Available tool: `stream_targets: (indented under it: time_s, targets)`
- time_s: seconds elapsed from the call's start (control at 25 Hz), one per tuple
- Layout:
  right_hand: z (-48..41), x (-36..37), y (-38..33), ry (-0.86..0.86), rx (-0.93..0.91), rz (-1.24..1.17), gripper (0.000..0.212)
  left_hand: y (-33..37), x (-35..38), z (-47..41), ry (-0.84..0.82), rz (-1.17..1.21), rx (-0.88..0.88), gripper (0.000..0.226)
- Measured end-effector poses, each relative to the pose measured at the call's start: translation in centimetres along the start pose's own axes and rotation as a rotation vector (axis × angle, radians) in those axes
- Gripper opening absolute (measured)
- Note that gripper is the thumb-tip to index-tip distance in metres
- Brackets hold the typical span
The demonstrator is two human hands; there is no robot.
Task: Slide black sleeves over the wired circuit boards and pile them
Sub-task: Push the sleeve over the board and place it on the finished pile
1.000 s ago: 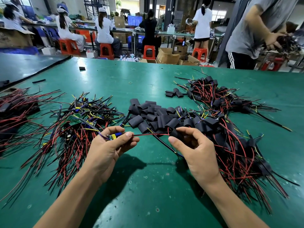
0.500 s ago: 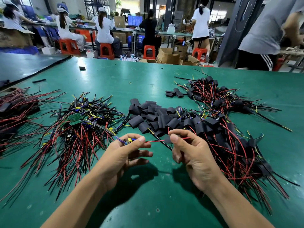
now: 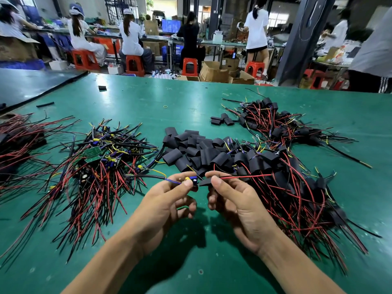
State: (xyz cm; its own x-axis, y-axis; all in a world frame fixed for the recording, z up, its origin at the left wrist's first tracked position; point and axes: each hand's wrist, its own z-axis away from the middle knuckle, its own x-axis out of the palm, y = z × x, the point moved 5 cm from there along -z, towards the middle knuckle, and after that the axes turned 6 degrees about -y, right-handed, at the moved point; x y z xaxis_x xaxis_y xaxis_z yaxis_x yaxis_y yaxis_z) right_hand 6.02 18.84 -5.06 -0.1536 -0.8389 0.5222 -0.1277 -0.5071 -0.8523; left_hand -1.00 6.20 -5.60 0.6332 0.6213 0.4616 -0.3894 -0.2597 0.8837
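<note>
**Two hands, one little board, one black sleeve**

The left hand (image 3: 167, 200) pinches a small circuit board (image 3: 191, 180) between the thumb and the first finger. The board has a blue part and a yellow part on it. A blue wire and a black cable run off it to the left.

The right hand (image 3: 235, 200) pinches a flat black sleeve (image 3: 205, 182) between the thumb and the first finger. The end of the sleeve is just beside the board. I cannot tell if the two touch. A thin red wire (image 3: 244, 177) comes out by the right thumb and runs off to the right. I cannot tell if it goes through the sleeve. Both hands are close together, just above the green table (image 3: 148, 102).

Right behind the hands is a heap of loose sleeves (image 3: 191, 149), all black and short. To the left is a pile of bare boards (image 3: 101, 166). Their red and black wires stick out all ways, and a few green boards show on top.

To the right is a big pile of sleeved boards (image 3: 286, 187), with long red wires that fan out toward the near edge. Farther back on the right is a far pile (image 3: 273, 122) of the same kind. A few sleeves (image 3: 221, 120) lie just beside it.

At the far left edge there are more red wires (image 3: 17, 141). A little yellow ring (image 3: 165, 106) lies alone, farther back on the table.

Past the table, people sit on orange stools (image 3: 134, 65) at long benches, and brown boxes (image 3: 214, 71) stand on the floor.
</note>
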Motion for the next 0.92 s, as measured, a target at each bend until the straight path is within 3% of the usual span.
stream_targets:
  time_s: [0.2, 0.36, 0.48, 0.6, 0.92]
  targets:
    - [-0.1, -0.2, 0.3, 0.028, -0.026, 0.17, 0.038, 0.5, -1.0, 0.1, 0.089, -0.015, 0.063, 0.039]
    - [0.0, -0.2, -0.3, 0.021, -0.14, 0.373, 0.031, 1.0, -1.2, 0.0, 0.125, -0.002, 0.056, 0.017]
    - [0.2, -0.2, -0.6, 0.041, -0.201, 0.447, 0.024, 1.1, -1.4, 0.0, 0.134, 0.027, 0.045, 0.02]
    - [0.2, -0.2, -0.6, 0.071, -0.191, 0.408, 0.029, 1.1, -1.4, 0.1, 0.121, 0.027, 0.054, 0.03]
    - [0.3, 0.6, 0.3, 0.049, -0.07, 0.142, 0.039, 0.8, -1.1, 0.1, 0.037, 0.035, 0.037, 0.027]
